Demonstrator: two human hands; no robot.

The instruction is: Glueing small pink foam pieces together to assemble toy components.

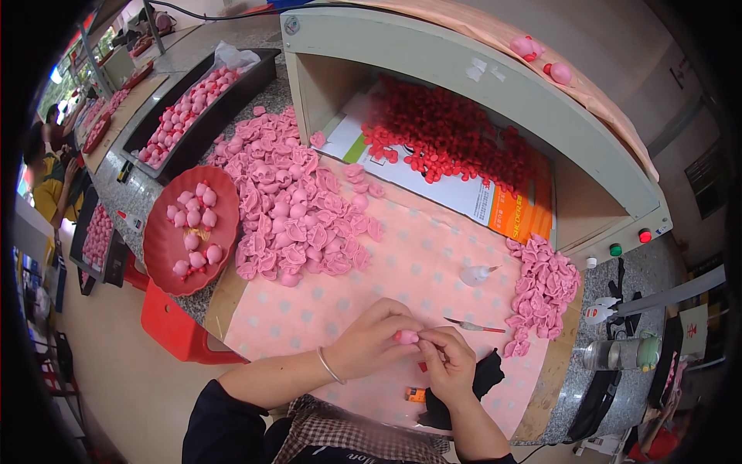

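Red plate of finished pink figures sits far left, big pile of pink pieces beside it. Assembly step is judged under way: small pink piece is pinched above the pink cloth between left hand and right hand, fingers closed tight. Fine pressing is likely needed next. Brush lies right.

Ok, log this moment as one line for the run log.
left hand: pinching small pink piece | right hand: touching same piece | surface: pink dotted cloth | nearby: pink parts pile, small brush
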